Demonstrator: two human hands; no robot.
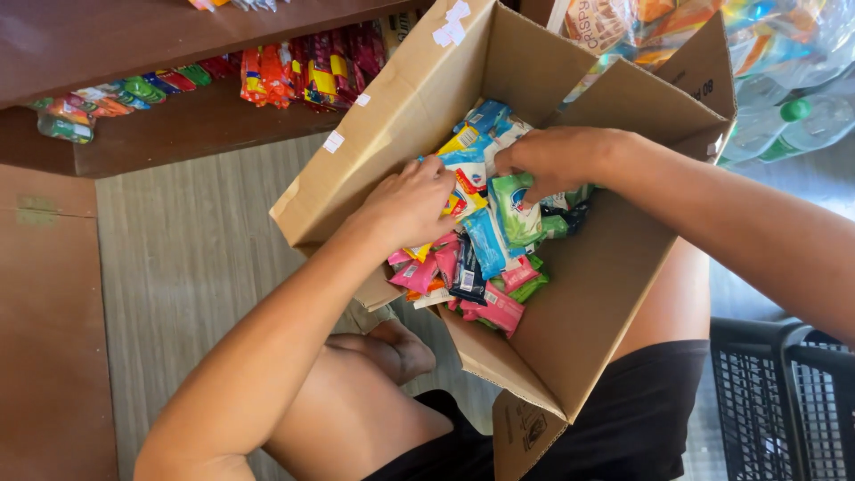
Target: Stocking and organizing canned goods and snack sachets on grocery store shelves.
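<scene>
Both hands work inside the cardboard box (570, 312): left hand (411, 203) rests spread on sachets (472, 258), right hand (554, 158), at two o'clock, pinches a green packet (515, 209); lifting one packet cleanly likely avoids dragging neighbours.

Both hands reach into an open cardboard box (583, 303) of small bright packets (485, 245). The left hand (410, 203) rests on the packets near the box's left wall. The right hand (557, 156) pinches a green-and-white packet (515, 207).

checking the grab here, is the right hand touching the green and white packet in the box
Touching. The head view shows the right hand with its fingertips curled onto the top edge of the green and white packet inside the cardboard box.
</scene>
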